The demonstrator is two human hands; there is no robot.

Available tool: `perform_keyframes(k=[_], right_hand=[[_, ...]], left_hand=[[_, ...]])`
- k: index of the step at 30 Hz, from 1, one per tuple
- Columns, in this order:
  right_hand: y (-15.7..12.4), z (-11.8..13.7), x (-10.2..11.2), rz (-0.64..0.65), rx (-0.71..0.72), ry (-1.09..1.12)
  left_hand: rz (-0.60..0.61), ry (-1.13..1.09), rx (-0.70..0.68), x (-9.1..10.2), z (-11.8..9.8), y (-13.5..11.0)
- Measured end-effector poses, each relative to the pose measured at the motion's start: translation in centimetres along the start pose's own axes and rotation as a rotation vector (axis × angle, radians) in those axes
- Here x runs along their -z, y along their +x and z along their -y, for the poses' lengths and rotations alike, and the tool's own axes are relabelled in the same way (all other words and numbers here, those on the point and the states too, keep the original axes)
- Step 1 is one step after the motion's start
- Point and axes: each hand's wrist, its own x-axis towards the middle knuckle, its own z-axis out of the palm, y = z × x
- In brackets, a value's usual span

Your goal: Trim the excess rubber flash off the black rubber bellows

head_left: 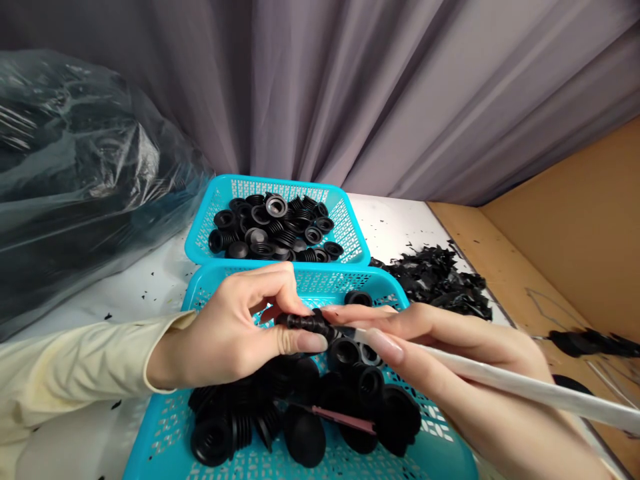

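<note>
My left hand [240, 327] pinches a black ribbed rubber bellows [305, 323] between thumb and fingers, above the near basket. My right hand [425, 340] is closed round a long white-handled tool [480, 368], whose narrow dark tip meets the right end of the bellows. Whether the tip is a blade cannot be made out. Below both hands, the near blue basket [165, 433] holds several more black rubber bellows [213, 440]. Among them lies a thin pink-handled tool [345, 419], its far end partly hidden.
A second blue basket [200, 233] of black rubber bellows stands directly behind. Black rubber scraps [435, 280] are heaped at its right. A clear plastic bag [100, 173] with dark contents fills the left. A grey curtain [310, 93] hangs behind; a cardboard wall [575, 207] rises at right.
</note>
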Motion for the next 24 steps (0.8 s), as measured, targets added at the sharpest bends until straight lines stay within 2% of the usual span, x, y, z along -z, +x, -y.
perform_keyframes(k=[4,8,20,24], right_hand=[[0.0,0.12,-0.04,0.032,0.011,-0.093],[-0.03,0.21,-0.19,0.01,0.06,-0.175],[-0.14,0.04,-0.55,-0.039,0.109,-0.146],[-0.04,-0.04,-0.49,-0.031,0.053,-0.099]], left_hand=[[0.019,0.017,-0.03,-0.09,-0.09,-0.02],[0.01,0.025,-0.011,-0.22,-0.15,-0.12],[0.024,-0.002,0.017,-0.21,-0.08,-0.09],[0.028,-0.064,0.098,-0.13,-0.23,0.06]])
